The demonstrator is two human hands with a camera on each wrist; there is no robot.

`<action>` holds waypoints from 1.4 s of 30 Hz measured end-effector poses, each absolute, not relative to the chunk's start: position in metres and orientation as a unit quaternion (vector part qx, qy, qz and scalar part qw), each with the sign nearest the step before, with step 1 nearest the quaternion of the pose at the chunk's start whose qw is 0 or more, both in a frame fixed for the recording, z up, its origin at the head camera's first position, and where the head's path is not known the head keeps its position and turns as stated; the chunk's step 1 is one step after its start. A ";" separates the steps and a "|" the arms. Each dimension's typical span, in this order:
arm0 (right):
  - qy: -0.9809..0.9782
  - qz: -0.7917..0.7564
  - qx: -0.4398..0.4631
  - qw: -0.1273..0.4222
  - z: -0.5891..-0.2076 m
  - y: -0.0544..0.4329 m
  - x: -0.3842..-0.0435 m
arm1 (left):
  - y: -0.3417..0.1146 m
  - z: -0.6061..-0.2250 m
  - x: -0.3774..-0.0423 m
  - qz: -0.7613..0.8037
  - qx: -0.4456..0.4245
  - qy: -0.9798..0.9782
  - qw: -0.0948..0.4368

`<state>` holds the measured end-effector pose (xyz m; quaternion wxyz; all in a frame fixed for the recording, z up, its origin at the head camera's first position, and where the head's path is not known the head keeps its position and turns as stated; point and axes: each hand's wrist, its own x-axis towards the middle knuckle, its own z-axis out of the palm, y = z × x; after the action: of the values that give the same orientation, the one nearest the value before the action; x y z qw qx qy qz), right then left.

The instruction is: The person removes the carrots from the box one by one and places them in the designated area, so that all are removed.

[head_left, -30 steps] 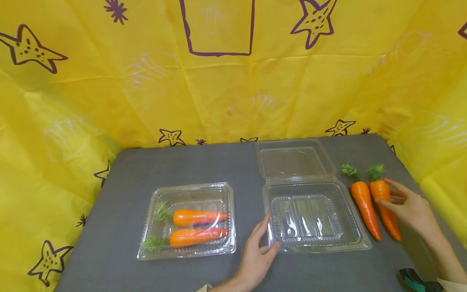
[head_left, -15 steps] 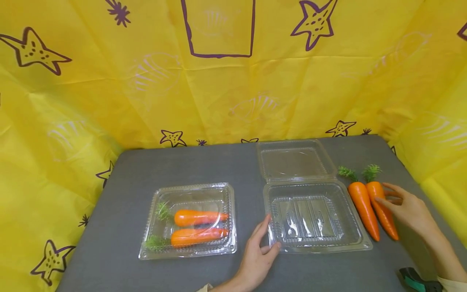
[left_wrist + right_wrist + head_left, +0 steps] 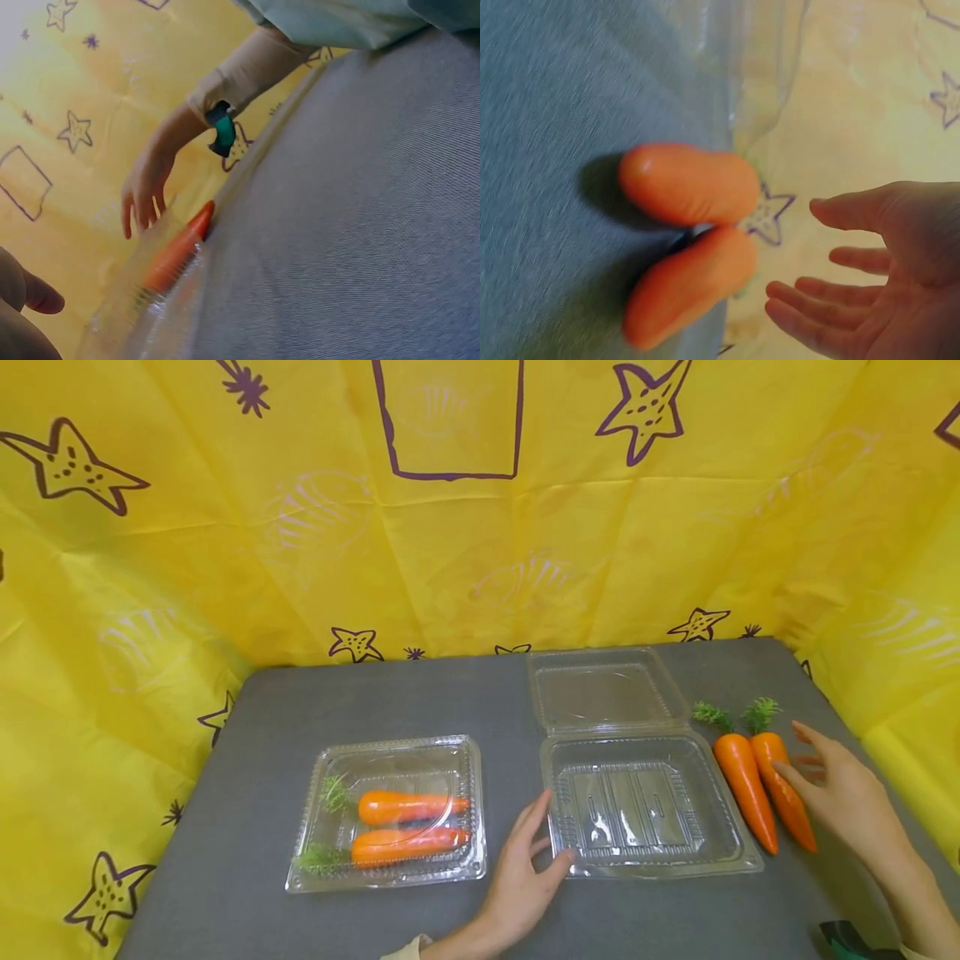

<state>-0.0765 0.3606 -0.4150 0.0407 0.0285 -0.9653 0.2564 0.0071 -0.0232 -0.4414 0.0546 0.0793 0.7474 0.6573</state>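
Observation:
Two orange carrots with green tops, a left one (image 3: 745,789) and a right one (image 3: 782,793), lie side by side and touch near their tops. Beside the right carrot is my right hand (image 3: 847,802), fingers spread and relaxed; the right wrist view shows a gap between its fingertips (image 3: 778,291) and the carrots. A clear plastic clamshell box (image 3: 630,810) lies with its lid (image 3: 600,693) folded back and nothing inside. My left hand (image 3: 517,889) is at its left edge, fingers loosely extended, with thumb and forefinger tips right at the rim.
Left of my left hand sits a second clear clamshell box (image 3: 405,756), lid down, with two carrots (image 3: 408,847) inside. A dark and green object (image 3: 847,937) shows by my right wrist. Yellow patterned cloth (image 3: 450,552) surrounds the grey table (image 3: 247,827).
My right hand pushed the right carrot leftward against the other one, then drew back slightly from it. My left hand shifted slightly left at the box rim.

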 end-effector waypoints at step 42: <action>-0.936 0.289 0.132 0.151 -0.377 0.235 -0.081 | -0.138 -0.360 -0.019 0.598 0.016 0.801 -0.022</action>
<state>-0.0813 0.2347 -0.3769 0.1507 0.1316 -0.9363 0.2886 -0.0186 -0.1377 -0.3600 -0.0222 0.0159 0.8010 0.5980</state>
